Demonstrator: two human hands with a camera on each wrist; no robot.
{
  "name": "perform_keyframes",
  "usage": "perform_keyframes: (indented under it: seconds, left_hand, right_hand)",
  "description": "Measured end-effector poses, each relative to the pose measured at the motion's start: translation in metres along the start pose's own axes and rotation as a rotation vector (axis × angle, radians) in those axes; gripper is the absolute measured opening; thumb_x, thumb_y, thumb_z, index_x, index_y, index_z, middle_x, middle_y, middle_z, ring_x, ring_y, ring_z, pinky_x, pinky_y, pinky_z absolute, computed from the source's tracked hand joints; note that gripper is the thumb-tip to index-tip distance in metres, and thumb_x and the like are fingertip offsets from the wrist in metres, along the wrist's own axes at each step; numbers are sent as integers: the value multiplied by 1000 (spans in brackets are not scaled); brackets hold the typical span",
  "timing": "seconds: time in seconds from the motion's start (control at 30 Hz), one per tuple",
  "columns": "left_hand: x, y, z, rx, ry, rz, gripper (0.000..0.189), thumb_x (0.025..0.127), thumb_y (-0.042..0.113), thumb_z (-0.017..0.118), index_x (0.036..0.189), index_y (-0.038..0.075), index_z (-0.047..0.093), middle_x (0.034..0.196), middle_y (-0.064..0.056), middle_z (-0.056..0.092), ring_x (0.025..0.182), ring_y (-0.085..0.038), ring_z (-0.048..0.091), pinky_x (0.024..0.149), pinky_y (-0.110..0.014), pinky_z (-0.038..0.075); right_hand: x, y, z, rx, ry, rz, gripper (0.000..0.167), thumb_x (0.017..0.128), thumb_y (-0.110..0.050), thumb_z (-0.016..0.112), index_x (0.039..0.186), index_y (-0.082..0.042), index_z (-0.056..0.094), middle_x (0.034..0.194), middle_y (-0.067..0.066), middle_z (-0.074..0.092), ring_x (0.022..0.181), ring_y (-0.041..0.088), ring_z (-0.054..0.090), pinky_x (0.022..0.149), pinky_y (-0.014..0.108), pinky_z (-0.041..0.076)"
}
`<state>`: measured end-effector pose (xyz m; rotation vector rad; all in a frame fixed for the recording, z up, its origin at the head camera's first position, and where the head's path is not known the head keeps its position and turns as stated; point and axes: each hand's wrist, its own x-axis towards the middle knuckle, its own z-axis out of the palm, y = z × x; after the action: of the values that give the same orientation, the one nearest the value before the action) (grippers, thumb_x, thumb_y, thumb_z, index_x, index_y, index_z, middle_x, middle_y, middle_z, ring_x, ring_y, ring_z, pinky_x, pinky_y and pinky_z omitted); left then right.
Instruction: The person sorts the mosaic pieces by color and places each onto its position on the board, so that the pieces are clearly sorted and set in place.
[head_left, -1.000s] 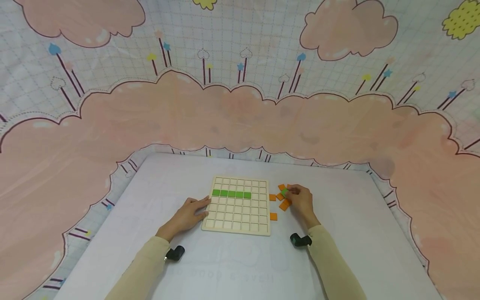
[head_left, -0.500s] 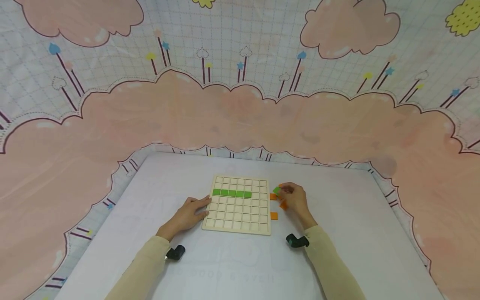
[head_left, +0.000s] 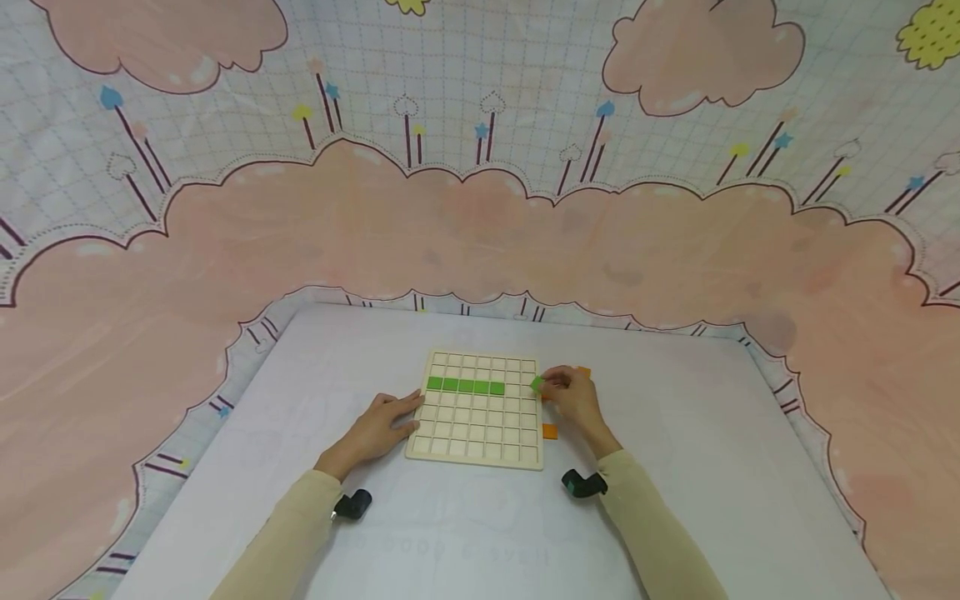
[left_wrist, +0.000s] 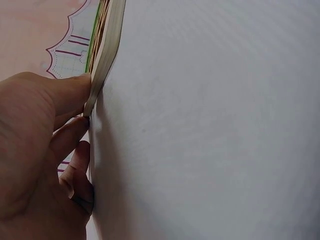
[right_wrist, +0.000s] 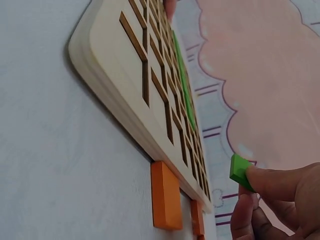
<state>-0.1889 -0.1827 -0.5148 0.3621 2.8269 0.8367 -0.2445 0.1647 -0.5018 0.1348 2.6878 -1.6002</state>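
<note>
A pale wooden grid board lies on the table in front of me, with a row of green square tiles set in its cells toward the far side. My left hand rests at the board's left edge, its fingers spread and touching the rim; the left wrist view shows the thumb side against that edge. Between thumb and fingertips my right hand pinches another green tile, held tilted just over the board's right edge. Orange tiles lie beside that edge, one touching the board; others are partly hidden behind the right hand.
An orange tile sits below the right hand, and another shows behind it. The white table meets a patterned pink and white cloth at the back and sides. Black wrist cameras hang from both sleeves.
My right hand has carried the green tile leftward from the orange tiles to the board's right edge. The left hand keeps its place on the left edge.
</note>
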Motion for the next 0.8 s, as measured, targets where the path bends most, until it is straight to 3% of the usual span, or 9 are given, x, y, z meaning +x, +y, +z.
perform_keyframes:
  seconds: [0.13,0.37,0.8]
  left_hand:
    - [0,0,0,4,1,7,54,98,27,60,148,16,44,160,2,35,120,-23,42,101,-50,43]
    - [0,0,0,4,0,-3,54,98,28,61,148,17,45,160,2,35,120,-23,42,100,-51,43]
    - [0,1,0,10,2,6,54,98,27,60,148,16,45,159,1,35,120,-24,43,100,-51,43]
  right_hand:
    - [2,-1,6,-13,-9,-13,15,88,-8,71,103,-5,71,99,11,68,87,21,63,74,27,53]
    - [5,-8,14,-80,-32,-61,14,87,-8,72,101,-6,73,95,10,69,85,21,61,75,29,52]
    - [14,-14,24,-114,-131,-19,10,88,-9,71,97,-11,73,94,5,69,87,19,59,80,33,49]
